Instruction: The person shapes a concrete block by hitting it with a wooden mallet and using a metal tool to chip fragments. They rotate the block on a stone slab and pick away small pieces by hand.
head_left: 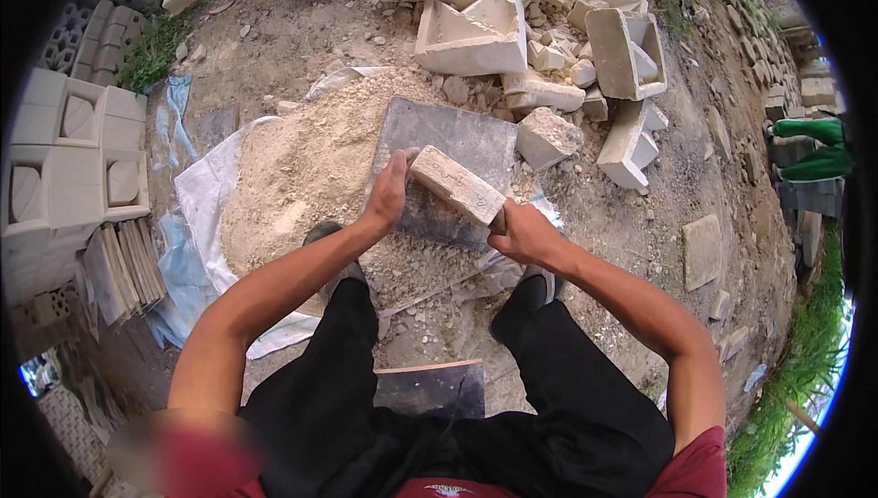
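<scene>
The right hand is gripping the block at its near right end, fingers clamping round it. The left hand is touching the far left end, fingers lying together; whether they are clamping, I cannot tell. The block is slanting across the dark board at centre; contact between the two is not showing. A pale heap is lying left of the board, spreading over a white sheet. Hollow pieces are lying beyond, far and right. Thin panels are leaning at left
</scene>
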Available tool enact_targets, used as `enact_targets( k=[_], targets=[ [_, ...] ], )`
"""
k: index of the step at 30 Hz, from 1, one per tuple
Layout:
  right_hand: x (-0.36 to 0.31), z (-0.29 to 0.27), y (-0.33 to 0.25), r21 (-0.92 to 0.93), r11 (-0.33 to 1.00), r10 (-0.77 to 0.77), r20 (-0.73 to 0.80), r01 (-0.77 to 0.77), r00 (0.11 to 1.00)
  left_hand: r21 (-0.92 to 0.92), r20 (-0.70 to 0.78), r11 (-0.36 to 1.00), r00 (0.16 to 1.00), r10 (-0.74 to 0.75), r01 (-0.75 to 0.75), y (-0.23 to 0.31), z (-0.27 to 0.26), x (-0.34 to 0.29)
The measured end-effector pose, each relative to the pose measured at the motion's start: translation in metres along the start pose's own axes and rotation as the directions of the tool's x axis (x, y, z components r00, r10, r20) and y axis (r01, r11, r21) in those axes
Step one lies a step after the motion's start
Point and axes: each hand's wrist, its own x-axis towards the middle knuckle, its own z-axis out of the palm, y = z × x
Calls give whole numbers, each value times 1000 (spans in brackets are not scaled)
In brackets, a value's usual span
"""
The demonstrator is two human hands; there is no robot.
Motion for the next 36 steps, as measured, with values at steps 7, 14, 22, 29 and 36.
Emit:
enact_targets(
  k=[7, 14, 22, 29, 36],
  targets=[
    [-3, 6, 0, 36, 995, 93, -22, -92, 995, -42, -42, 997, 997, -69, 68, 21, 18, -3],
    [-5, -10, -32, 130, 990, 54, 16, -56, 998, -46, 4, 998, 1000, -29, 30, 10, 6, -4],
    [-3, -5, -15, 19, 1000, -11, -15, 11, 1000, -68, -8, 993, 995, -96, 95, 16, 4, -5],
    [-15, 6, -19, -66, 998, 12, 42, -9, 999, -107, -45, 987, 991, -124, 119, 13, -16, -2],
    [-18, 5, -26, -7, 1000, 8, 41, -8, 999, -125, 10, 988, 996, -93, 94, 0, -10, -15]
  ],
)
